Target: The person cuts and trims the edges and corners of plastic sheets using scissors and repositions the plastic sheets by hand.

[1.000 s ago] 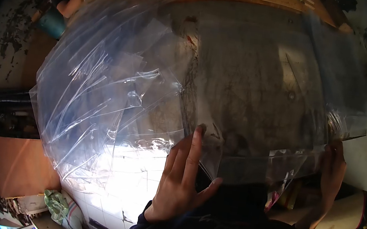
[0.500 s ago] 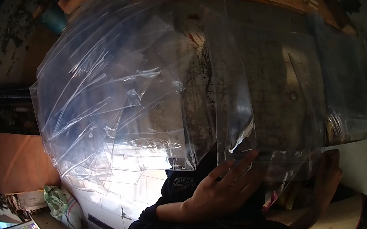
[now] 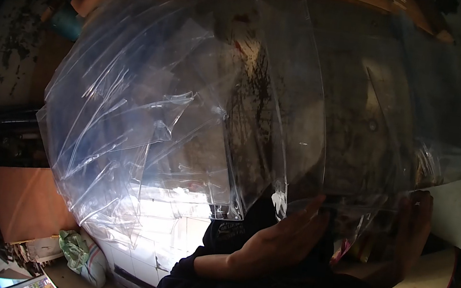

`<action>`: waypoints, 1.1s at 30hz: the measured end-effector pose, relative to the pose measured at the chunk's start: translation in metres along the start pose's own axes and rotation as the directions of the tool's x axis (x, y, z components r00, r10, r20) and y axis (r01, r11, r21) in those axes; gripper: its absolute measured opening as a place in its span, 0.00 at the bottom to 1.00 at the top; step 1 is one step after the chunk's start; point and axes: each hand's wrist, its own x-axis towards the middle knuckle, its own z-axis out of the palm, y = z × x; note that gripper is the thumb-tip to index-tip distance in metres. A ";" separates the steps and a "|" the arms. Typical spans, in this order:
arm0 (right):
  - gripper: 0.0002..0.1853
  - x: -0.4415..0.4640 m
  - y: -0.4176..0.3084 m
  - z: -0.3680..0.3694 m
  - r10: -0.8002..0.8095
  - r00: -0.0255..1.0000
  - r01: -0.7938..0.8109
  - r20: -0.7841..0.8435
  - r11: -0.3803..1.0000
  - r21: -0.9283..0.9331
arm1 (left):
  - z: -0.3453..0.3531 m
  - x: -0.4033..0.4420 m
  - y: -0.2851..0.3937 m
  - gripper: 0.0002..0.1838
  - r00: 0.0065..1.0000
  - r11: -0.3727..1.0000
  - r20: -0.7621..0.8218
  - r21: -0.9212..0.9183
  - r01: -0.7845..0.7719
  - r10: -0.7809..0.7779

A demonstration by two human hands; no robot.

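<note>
Clear plastic sheets (image 3: 352, 120) lie against the left hand (image 3: 281, 238) and right hand (image 3: 411, 231).

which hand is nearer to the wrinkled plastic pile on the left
Left. The left hand is to the right of the wrinkled plastic pile, past its lower corner; the right hand is farther right, beyond the left hand.

A: Report on the left hand (image 3: 279, 239).
B: Located at the near edge of the clear sheet (image 3: 352, 155). Back of hand uppermost, fingers close together, slanting up and rightward; thumb hidden. Wrist bare beyond a dark sleeve (image 3: 184, 270).
A: And the right hand (image 3: 412, 225)?
B: In shadow by the sheet's near right corner, fingers pointing away from the body, forearm angled back toward the torso. Grip unconfirmed on both.
</note>
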 end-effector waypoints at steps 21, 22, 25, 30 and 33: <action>0.17 0.024 -0.108 0.043 -0.323 0.869 0.102 0.375 0.859 0.502 | -0.001 0.017 -0.014 0.15 0.982 0.981 0.007 0.047 -0.189 0.189; 0.16 0.026 -0.116 0.050 -0.336 0.844 0.091 0.418 0.858 0.505 | 0.000 0.015 -0.014 0.15 0.981 0.980 0.005 0.053 -0.192 0.192; 0.15 0.032 -0.117 0.063 -0.365 0.810 0.111 0.459 0.864 0.492 | 0.003 0.012 -0.016 0.16 0.962 0.955 0.026 -0.133 -0.266 0.272; 0.12 0.037 -0.108 0.070 -0.331 0.792 0.073 0.513 0.885 0.459 | 0.009 0.011 -0.008 0.15 0.987 0.977 -0.013 -0.138 -0.161 0.160; 0.09 0.041 -0.105 0.069 -0.191 0.752 -0.149 0.630 0.883 0.445 | 0.020 0.006 -0.010 0.15 0.953 0.952 -0.274 -0.237 -0.195 0.128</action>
